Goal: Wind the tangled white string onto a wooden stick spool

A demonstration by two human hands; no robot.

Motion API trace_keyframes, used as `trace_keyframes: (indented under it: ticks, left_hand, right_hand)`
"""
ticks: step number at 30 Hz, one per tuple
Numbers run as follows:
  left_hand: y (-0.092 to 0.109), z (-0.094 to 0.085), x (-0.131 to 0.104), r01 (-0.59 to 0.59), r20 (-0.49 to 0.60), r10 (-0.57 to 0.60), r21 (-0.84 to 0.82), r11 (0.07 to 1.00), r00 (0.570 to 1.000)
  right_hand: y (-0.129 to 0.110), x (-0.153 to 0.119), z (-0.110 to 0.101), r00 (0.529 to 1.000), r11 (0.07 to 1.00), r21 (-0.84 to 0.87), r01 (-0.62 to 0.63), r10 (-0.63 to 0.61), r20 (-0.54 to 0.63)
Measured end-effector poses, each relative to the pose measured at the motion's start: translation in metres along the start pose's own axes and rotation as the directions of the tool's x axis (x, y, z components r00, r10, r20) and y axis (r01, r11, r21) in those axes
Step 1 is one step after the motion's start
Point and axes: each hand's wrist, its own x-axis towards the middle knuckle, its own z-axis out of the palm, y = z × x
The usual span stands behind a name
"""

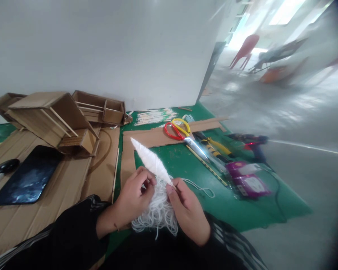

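A white, pointed, wrapped piece (152,159) slants from upper left to lower right above the green table. My right hand (187,210) is closed on its lower right end, thumb against the fingers. My left hand (133,195) is beside its lower left side, fingers curled with the fingertips together; whatever they may hold is too small to make out. Between my hands hangs a loose bundle of white yarn (157,219), partly behind the fingers. A loop of the yarn lies on the table to the right.
Scissors (195,144), pliers (219,147), a purple packet (248,180) and a glue gun (255,148) lie on the green table (180,161). Cardboard boxes (49,116) and a dark tablet (28,176) sit at the left. A white wall (101,48) stands behind.
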Motion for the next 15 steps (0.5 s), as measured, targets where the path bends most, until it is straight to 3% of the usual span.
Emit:
trace_keyframes:
  ticks: [7,11,15]
  left_hand:
    - [0.0032,-0.0001,-0.0006,0.057,0.065,-0.052,-0.076,0.995,0.997]
    - [0.0045,-0.0002,-0.0011,0.114,0.149,-0.078,-0.252,0.961,0.986]
    - [0.0029,0.0007,-0.0027,0.239,0.213,-0.159,-0.431,0.87,0.964]
  right_hand:
    - [0.0005,-0.0002,0.0003,1.0,1.0,-0.009,0.012,-0.012,0.015]
    - [0.0019,-0.0003,0.0012,0.999,1.0,0.01,0.023,-0.023,0.026]
    - [0.0038,-0.0002,0.0021,0.999,1.0,0.007,0.029,-0.029,0.018]
